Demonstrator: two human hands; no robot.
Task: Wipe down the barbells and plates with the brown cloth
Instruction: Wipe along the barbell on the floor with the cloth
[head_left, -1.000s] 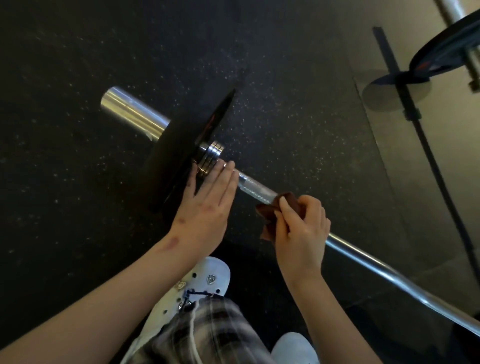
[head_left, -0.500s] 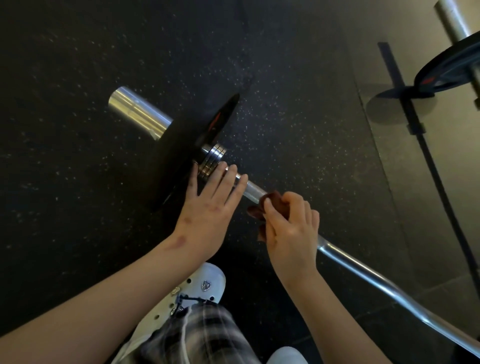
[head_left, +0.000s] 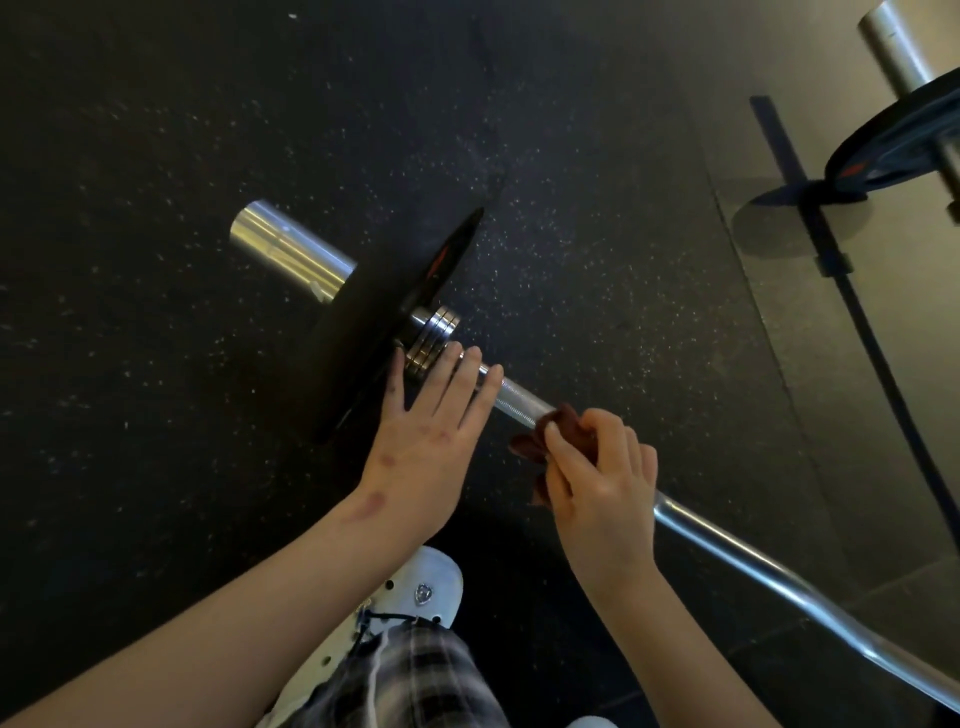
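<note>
Head cam, barbell (head_left: 519, 401) runs upper left to lower right. My right hand (head_left: 602, 483) pinches the brown cloth (head_left: 553, 434) on the shaft mid-frame. Left hand (head_left: 426, 441) fingers (head_left: 457, 384) lie straight, flat, next to the plate (head_left: 374, 332), just up-left of the cloth.

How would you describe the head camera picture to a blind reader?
A person's right hand holds a brown cloth on a barbell lying on a dark gym floor; the open left hand rests on it beside the black plate.
</note>
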